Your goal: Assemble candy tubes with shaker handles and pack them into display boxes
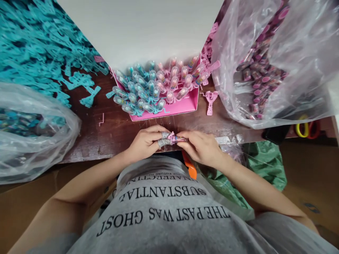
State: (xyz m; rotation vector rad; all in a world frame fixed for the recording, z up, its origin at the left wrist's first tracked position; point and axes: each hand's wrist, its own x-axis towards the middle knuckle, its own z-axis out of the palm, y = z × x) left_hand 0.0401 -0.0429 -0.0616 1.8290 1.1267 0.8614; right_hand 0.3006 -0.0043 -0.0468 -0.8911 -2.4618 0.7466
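Left hand (144,143): grey-wrapped fingertips, grip closed on the pink end of a small pink piece (173,138). Right hand (202,146): grip pinching the same piece at its clear end. The piece is held near the front edge of the worktop (91,146), close to the shirt (159,199). Room for movement: a narrow strip between that edge and the pink box (182,106). The left bag (59,155) overhangs the edge; the right bag (225,88) bounds the far side.

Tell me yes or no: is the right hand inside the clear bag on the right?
No, the right hand holds the pink piece, away from the clear bag.
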